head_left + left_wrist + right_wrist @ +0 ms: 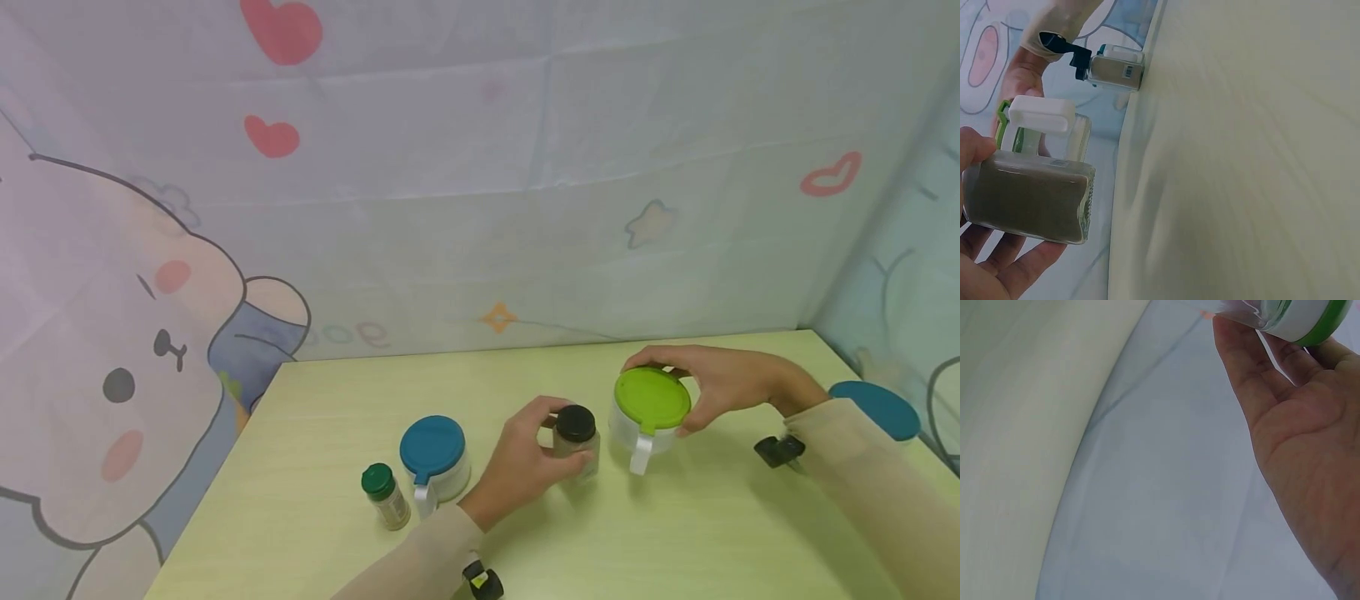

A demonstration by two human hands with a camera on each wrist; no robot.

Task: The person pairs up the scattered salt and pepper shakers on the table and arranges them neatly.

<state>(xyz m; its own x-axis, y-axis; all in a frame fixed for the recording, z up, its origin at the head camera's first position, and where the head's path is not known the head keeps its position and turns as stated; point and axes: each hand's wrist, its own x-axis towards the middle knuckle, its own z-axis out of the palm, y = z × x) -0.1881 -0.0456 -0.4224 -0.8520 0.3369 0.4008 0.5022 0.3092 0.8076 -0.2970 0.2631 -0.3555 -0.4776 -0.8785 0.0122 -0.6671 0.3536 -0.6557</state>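
My left hand (525,454) grips a clear seasoning bottle (576,446) with a black cap, thumb on the near side and fingers behind. Grey-brown powder fills much of this bottle (1029,197) in the left wrist view, where its base shows a gap from the tabletop. Just to its right, my right hand (723,383) holds a seasoning jar by the sides, its green lid (652,398) on top and its white handle (641,454) facing me. In the right wrist view, fingers (1244,369) lie against the clear jar (1244,309), mostly out of frame.
On the pale yellow table (300,467), a blue-lidded jar (433,446) with a white handle stands left of the hands, beside a small green-capped shaker (386,497). Another blue-lidded jar (873,408) is at far right, partly behind my right sleeve. A printed cloth (450,208) hangs behind.
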